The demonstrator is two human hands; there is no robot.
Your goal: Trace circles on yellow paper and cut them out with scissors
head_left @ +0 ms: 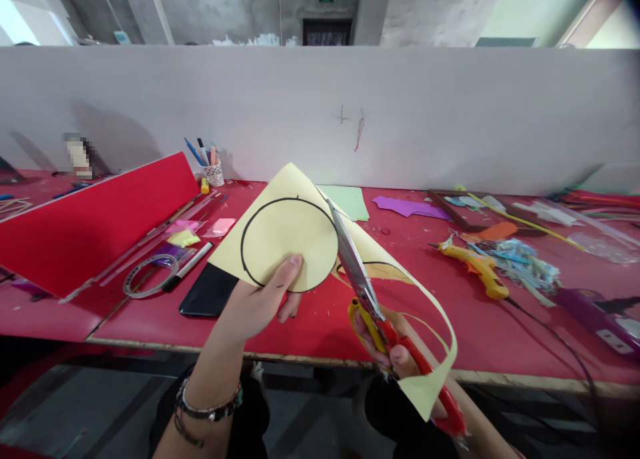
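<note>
Pale yellow paper sheet point(285, 235), thin, light and floppy, is pinched at its drawn circle by the left hand point(260, 302); right hand point(395, 349) grips red-and-yellow scissors point(373, 299), trimmed strip curling free.

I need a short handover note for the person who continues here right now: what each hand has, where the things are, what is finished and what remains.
Left hand: pinches the yellow paper sheet at the bottom of the drawn black circle, thumb on top, held up above the red table.
Right hand: grips the scissors, blades at the right side of the circle.
Done: the cut runs along the lower right arc; a trimmed yellow strip curls down over the right hand.
Left: the top and left of the circle are still joined to the sheet.
Nearby: yellow glue gun to the right, black phone to the left.
</note>
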